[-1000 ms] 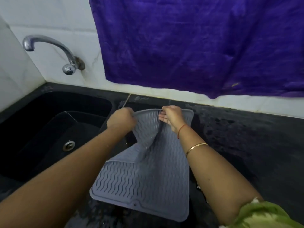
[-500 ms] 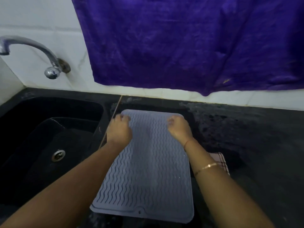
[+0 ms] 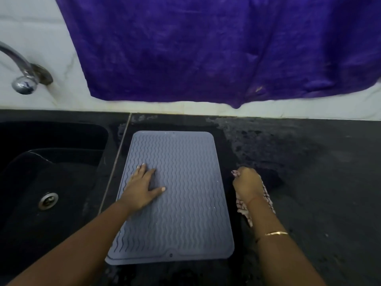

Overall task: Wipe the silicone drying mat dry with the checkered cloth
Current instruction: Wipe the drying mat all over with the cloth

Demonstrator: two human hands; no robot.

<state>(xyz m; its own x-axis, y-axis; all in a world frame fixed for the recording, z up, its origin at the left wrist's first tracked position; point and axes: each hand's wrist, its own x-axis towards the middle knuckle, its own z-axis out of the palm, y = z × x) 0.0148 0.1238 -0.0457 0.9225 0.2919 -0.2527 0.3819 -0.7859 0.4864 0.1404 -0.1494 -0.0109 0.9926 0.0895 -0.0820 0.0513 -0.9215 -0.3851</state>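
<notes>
The grey silicone drying mat (image 3: 185, 193), ribbed with wavy lines, lies flat on the black counter just right of the sink. My left hand (image 3: 142, 187) rests flat on the mat's left half, fingers straight and spread. My right hand (image 3: 246, 184) is beside the mat's right edge with its fingers curled round the checkered cloth (image 3: 268, 196), a red-and-white fabric that shows under and behind the wrist. Most of the cloth is hidden by that hand and forearm.
A black sink (image 3: 47, 172) with a metal drain lies to the left, with a chrome tap (image 3: 22, 75) on the tiled wall above it. A purple towel (image 3: 206, 48) hangs over the wall behind. The black counter (image 3: 319, 182) right of the mat looks wet in patches.
The mat was held up and bent, then laid flat. My left hand slid back to rest on its left half. My right hand left the mat and took hold of the checkered cloth.
</notes>
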